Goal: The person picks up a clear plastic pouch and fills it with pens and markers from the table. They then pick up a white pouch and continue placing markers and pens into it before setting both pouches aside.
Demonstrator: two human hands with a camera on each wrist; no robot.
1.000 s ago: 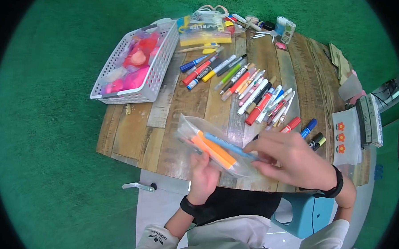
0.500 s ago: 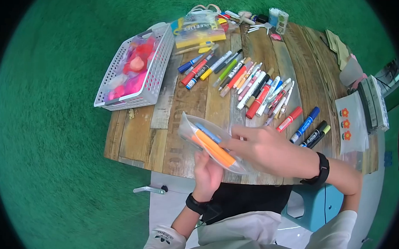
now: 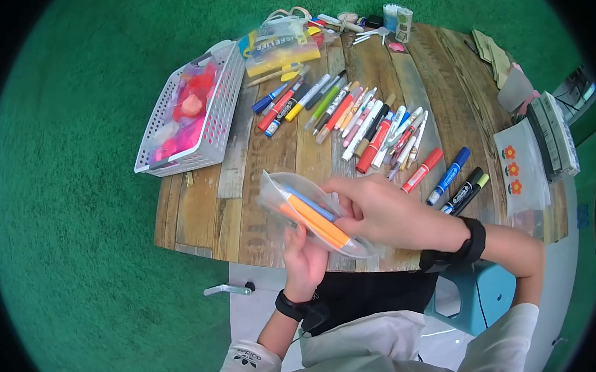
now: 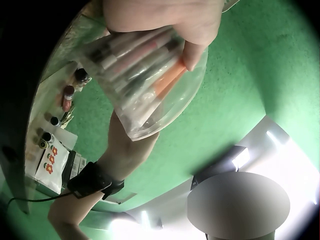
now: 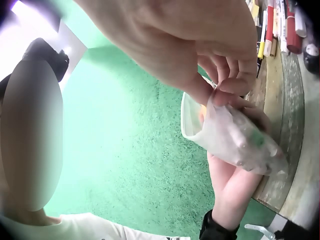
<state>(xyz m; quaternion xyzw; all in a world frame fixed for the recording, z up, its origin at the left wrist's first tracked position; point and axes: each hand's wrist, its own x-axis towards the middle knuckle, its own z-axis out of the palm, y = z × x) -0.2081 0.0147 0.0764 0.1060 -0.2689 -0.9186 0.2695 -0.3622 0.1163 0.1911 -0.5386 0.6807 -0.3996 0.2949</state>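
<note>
A clear plastic pouch (image 3: 269,199) with a curved rim is tilted near the table's front edge. Inside lie orange pens (image 3: 315,218) and a blue pen (image 3: 309,202) beside them. My left hand (image 3: 306,259) holds the pouch from below; in the left wrist view its thumb lies over the wall of the pouch (image 4: 125,92), where several more pens show through the plastic. At the far rim, my right hand (image 3: 377,208) pinches the pouch edge between thumb and fingers, as the right wrist view of the pouch (image 5: 235,142) shows. Its fingertips are partly hidden.
Several markers and pens (image 3: 373,133) lie in a row beyond the pouch. Four-sided white basket (image 3: 213,149) with pink packets stands left, near a yellow bag (image 3: 281,49). On the right are loose markers (image 3: 448,176) and a flower-printed sheet (image 3: 515,172).
The blue pen went from my right hand's grip deeper into the pouch, beside the orange pens. My right hand then shifted to the pouch's rim. The left hand kept its hold.
</note>
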